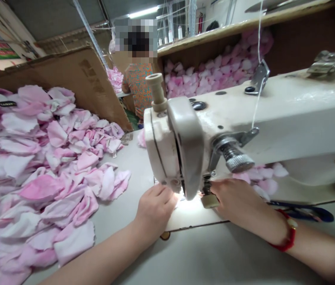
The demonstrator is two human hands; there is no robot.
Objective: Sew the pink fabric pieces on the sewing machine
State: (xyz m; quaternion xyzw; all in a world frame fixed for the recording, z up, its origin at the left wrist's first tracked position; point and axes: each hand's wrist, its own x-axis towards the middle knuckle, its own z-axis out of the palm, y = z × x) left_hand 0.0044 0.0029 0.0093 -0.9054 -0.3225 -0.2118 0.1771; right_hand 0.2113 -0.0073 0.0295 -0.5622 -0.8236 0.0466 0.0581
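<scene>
A white sewing machine (185, 146) stands in front of me, its lamp lighting the needle area. On the left side of the needle, my left hand (157, 206) has its fingers curled and pressed together close to the plate. My right hand (235, 198) reaches in from the other side, fingers bent together, their tips partly hidden by the presser-foot parts. Whatever lies between the fingers is too small and glare-washed to name. A heap of pink and white fabric pieces (60, 174) covers the table's left side.
Blue-handled scissors (307, 211) lie by my right wrist. Small pink pieces (264, 178) rest behind the machine arm. Cardboard walls (96, 79) border the table; pink pieces (212, 75) fill a bin behind. Another person (139, 85) is farther back. White thread (258, 43) runs down to the machine.
</scene>
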